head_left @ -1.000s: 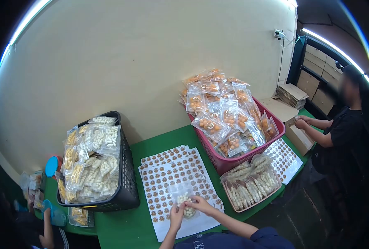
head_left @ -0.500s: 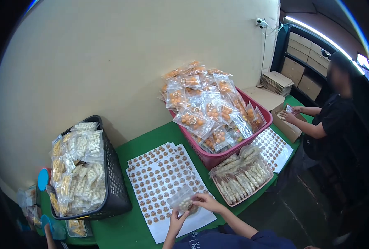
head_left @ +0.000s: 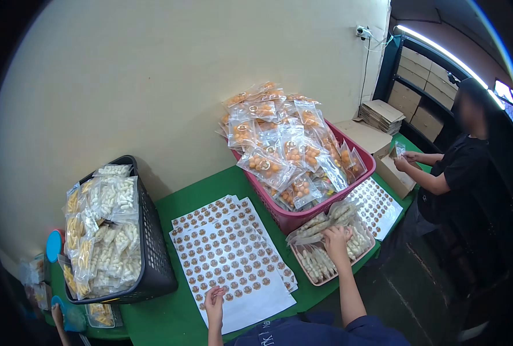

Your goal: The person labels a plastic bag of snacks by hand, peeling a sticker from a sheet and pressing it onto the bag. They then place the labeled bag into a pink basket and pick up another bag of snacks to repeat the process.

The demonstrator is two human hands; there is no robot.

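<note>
My left hand [head_left: 215, 299] is at the lower left of a white sheet of round stickers [head_left: 233, 259], thumb and fingers pinched at a sticker near the sheet's left edge. My right hand [head_left: 338, 235] reaches over a pink tray [head_left: 320, 283] filled with clear packets of whitish pieces [head_left: 314, 261]. Its fingers are curled down onto the packets at the top of the tray, and part of what they grip is hidden beneath them. More sticker sheets lie under the top one on the green table [head_left: 152, 314].
A pink basket [head_left: 282, 218] heaped with packets of orange balls stands behind the tray. At left is a black basket [head_left: 161, 259] of white and yellow packets. Another sticker sheet [head_left: 377, 210] lies at right. A co-worker [head_left: 458, 173] handles a small packet beside a cardboard box [head_left: 397, 176].
The packet held between both hands over the sheet is gone from there. My right hand has moved right to the tray; my left has shifted left and down to the sheet's edge.
</note>
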